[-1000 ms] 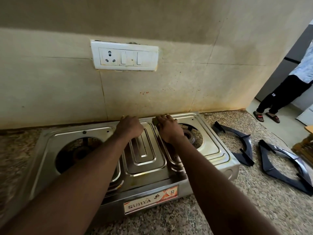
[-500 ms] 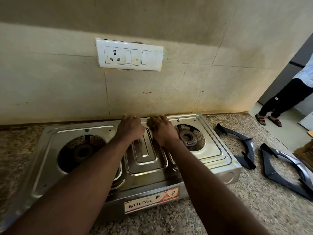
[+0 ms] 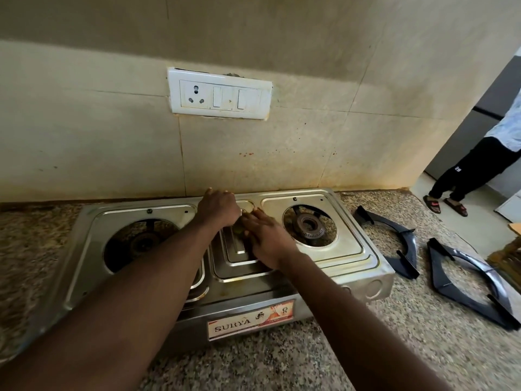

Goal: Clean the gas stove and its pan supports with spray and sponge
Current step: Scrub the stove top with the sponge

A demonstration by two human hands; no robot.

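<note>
The right hand lies over the ribbed middle panel of the gas stove, its fingers lightly bent over a small olive-green sponge and holding it down on the metal. Only a corner of the sponge shows. The left hand sits knuckles-up at the stove's rear middle, just beside the right hand, with its fingertips at the back rim. Whether it grips the rim or only rests there I cannot tell.

The stove is a two-burner stainless-steel unit standing on a speckled granite bench, its back close against the tiled wall. Its top is shiny, with yellowish staining around the right well and along the front lip. The right burner is bare, a ring of small holes visible. The left burner sits dark in its well. Both black pan supports are off the stove and lie flat on the bench to its right, the nearer pan support just beside the stove and the farther pan support beyond it.

A label on the stove's front reads "SURYA". A white switch plate is set in the wall above, and small reddish specks dot the tiles.
</note>
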